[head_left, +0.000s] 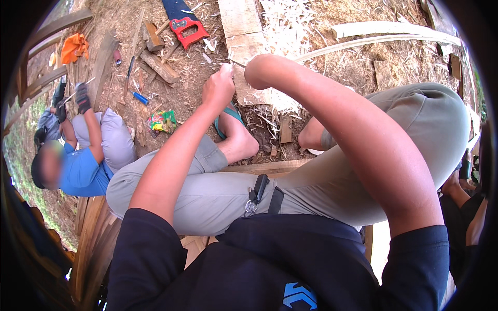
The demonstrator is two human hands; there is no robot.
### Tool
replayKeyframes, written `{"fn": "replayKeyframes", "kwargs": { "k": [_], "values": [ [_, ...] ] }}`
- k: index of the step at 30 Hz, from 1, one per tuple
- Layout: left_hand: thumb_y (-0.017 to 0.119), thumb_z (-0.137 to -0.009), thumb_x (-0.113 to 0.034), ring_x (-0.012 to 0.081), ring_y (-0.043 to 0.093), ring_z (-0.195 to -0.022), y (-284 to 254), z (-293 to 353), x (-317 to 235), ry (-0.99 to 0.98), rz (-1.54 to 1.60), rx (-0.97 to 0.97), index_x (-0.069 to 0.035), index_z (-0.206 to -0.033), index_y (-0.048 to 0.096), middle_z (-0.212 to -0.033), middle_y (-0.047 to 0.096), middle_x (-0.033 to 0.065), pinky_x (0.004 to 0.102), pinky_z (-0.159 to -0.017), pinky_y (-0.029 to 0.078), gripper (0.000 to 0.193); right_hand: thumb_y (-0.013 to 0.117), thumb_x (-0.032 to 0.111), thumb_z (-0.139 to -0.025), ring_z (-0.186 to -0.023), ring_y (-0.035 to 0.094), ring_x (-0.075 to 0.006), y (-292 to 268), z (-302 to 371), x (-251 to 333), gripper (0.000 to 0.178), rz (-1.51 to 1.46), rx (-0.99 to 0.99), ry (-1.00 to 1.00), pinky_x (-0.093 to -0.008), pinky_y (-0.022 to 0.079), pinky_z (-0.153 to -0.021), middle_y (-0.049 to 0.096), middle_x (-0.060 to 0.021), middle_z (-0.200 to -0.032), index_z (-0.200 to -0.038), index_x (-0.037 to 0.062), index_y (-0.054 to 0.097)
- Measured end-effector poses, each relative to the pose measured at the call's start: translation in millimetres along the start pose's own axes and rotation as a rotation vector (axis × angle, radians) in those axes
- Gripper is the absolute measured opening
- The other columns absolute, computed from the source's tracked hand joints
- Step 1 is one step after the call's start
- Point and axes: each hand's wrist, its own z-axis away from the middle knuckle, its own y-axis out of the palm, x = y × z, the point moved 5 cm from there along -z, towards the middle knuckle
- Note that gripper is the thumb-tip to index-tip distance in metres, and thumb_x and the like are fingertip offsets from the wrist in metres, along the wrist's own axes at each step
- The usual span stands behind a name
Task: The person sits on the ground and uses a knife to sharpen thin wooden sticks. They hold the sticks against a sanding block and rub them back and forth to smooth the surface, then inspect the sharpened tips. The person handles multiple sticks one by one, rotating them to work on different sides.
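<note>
Both my hands meet in front of me, over a wooden board strewn with pale shavings. My left hand is closed, its thumb and fingers pinched together at the tip. Something pale shows at that tip, too small and bright to name. Bent inward at the wrist, my right hand is closed too. From it a thin knife blade points toward my left hand; the handle is hidden in my fist. Blade and left fingertips are close together, and I cannot tell whether they touch.
A red-handled saw lies ahead, near wood offcuts. Left of my hands are a blue-handled tool and a colourful packet. Curled wood shavings and long pale strips lie ahead right. A gloved person works at left.
</note>
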Motion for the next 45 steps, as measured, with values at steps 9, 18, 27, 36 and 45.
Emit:
{"fn": "replayKeyframes", "kwargs": {
  "k": [9, 18, 27, 36, 45],
  "values": [
    [0.047, -0.099, -0.022, 0.0472, 0.066, -0.086, 1.4, -1.2, 3.5, -0.012, 0.018, 0.009, -0.008, -0.107, 0.055, -0.091, 0.069, 0.0248, 0.0586, -0.076, 0.051, 0.018, 0.061, 0.008, -0.084, -0.088, 0.071, -0.0319, -0.9, 3.0, -3.5, 0.02, 0.007, 0.03, 0.002, -0.0436, 0.056, -0.075, 0.074, -0.0164, -0.097, -0.094, 0.004, 0.077],
    [0.047, -0.099, -0.022, 0.0483, 0.064, -0.092, 11.0, -12.8, 18.9, 0.05, 0.199, 0.029, -0.006, -0.107, 0.057, -0.094, 0.067, 0.0264, 0.0572, -0.078, 0.05, 0.02, 0.059, 0.009, -0.084, -0.088, 0.072, -0.0334, 17.4, -0.2, -4.1, 0.021, 0.007, -0.199, -0.022, -0.0421, 0.057, -0.076, 0.074, -0.0165, -0.095, -0.094, 0.004, 0.076],
    [0.041, -0.099, -0.023, 0.0408, 0.062, -0.084, 6.6, -29.7, 31.4, 0.155, 0.382, 0.266, -0.002, -0.098, 0.056, -0.088, 0.063, 0.0205, 0.0452, -0.078, 0.049, 0.026, 0.06, 0.011, -0.082, -0.084, 0.072, -0.034, 34.1, -3.4, -5.3, 0.019, 0.014, -0.26, -0.072, -0.0429, 0.058, -0.072, 0.073, -0.0184, -0.088, -0.089, 0.0018, 0.075],
    [0.04, -0.099, -0.025, 0.0394, 0.061, -0.084, 4.5, -31.0, 30.3, 0.165, 0.365, 0.326, -0.002, -0.095, 0.055, -0.087, 0.061, 0.0205, 0.0451, -0.077, 0.048, 0.028, 0.059, 0.01, -0.083, -0.084, 0.072, -0.0332, 39.7, -12.9, -4.0, 0.019, 0.057, -0.258, -0.106, -0.0432, 0.058, -0.072, 0.073, -0.0158, -0.088, -0.088, 0.002, 0.075],
    [0.04, -0.099, -0.025, 0.0405, 0.062, -0.089, 8.0, -28.8, 32.0, 0.153, 0.325, 0.288, -0.003, -0.096, 0.056, -0.092, 0.063, 0.022, 0.0466, -0.079, 0.048, 0.027, 0.059, 0.01, -0.083, -0.082, 0.072, -0.0346, 30.8, -1.9, 1.2, 0.019, -0.008, -0.253, -0.07, -0.0425, 0.058, -0.071, 0.073, -0.0178, -0.087, -0.089, 0.0014, 0.075]
  ]
}}
